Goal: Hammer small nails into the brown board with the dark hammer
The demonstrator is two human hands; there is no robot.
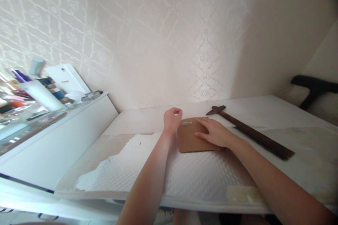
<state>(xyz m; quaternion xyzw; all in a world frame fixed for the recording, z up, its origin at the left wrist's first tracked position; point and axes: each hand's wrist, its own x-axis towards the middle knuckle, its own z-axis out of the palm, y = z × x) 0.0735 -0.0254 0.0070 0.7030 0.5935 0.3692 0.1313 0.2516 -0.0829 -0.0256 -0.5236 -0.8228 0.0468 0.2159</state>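
Observation:
A flat brown piece, like cardboard or a kraft-cover notebook (194, 142), lies on a white quilted sheet (206, 172). Near its upper left edge is a short row of small whitish marks or bits (187, 123), too small to make out. Beside that corner my left hand (173, 119) is curled, thumb and forefinger brought together in a pinch; whatever they hold, if anything, does not show. My right hand (215, 132) rests flat across the right part of the brown piece, fingers stretched out.
To the right lies a long dark brown object (253, 133) with a cross-shaped end. A raised white cabinet (66, 151) on the left carries bottles, tubes and a white box (67, 79). The patterned wall (158, 42) closes off the back. A black chair part (314, 84) stands far right.

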